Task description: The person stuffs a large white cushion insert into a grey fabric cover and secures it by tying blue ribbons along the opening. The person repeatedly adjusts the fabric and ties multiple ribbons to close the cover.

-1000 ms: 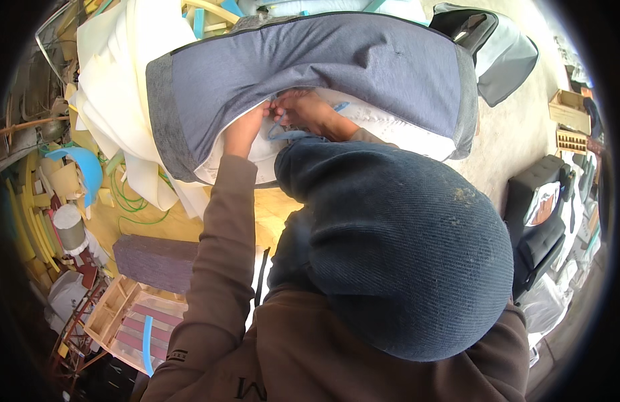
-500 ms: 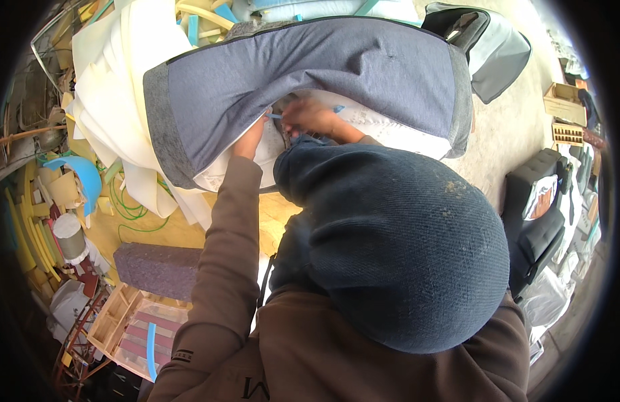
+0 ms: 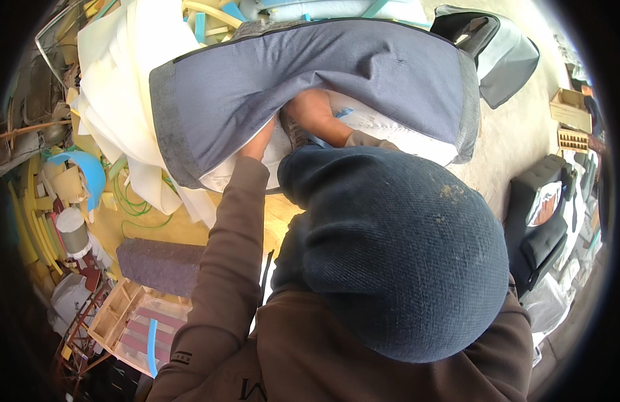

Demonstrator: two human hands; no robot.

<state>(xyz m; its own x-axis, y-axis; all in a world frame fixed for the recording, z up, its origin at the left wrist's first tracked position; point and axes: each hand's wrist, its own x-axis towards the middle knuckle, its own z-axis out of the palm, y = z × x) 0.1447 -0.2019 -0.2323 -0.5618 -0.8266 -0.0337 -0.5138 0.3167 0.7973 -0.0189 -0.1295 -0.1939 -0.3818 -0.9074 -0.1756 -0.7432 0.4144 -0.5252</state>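
A blue-grey fabric cover (image 3: 243,74) with darker grey ends lies across a bulky padded piece, its front edge lifted in the middle. White printed material (image 3: 403,137) shows beneath that edge. My left hand (image 3: 259,142) is at the raised edge, its fingers tucked under the cloth and out of sight. Just to its right, my right hand (image 3: 315,119) reaches into the opening, with the fingers hidden by the fold. A small blue strip (image 3: 345,112) rests on the white material beside my right wrist.
White foam sheets (image 3: 112,87) hang at the left. A purple-grey block (image 3: 156,266) and a wooden frame (image 3: 115,315) stand lower left. A grey and black cover (image 3: 507,60) lies far right, above black cushions (image 3: 541,201). My dark knit cap (image 3: 403,254) blocks the middle.
My right hand has gone deeper under the cover, so its fingers no longer show. The blue strip seen between my hands is now out of sight. My left hand stays at the edge.
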